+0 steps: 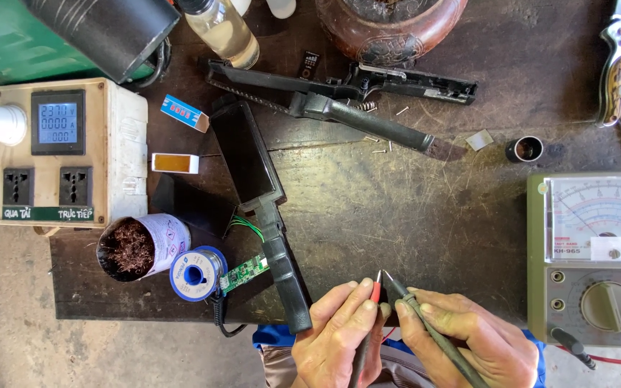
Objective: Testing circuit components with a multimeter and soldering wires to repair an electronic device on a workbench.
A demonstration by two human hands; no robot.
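My left hand (339, 338) grips a red test probe (376, 289) and my right hand (468, 338) grips a black test probe (398, 287). Both sit at the bench's near edge, and the two metal tips almost touch just above my fingers. To the left lies an opened black handheld device (253, 165) with its handle pointing toward me. A small green circuit board (244, 274) hangs from it on green wires. An analog multimeter (598, 259) with a dial stands at the right.
A wooden socket box with a digital meter (59, 154) stands at left, beside a can of metal wool (134, 248) and a solder spool (195, 273). Black housing parts (339, 97), loose screws, a clay pot (389, 25), a bottle (224, 29) and a folding knife (616, 65) lie further back.
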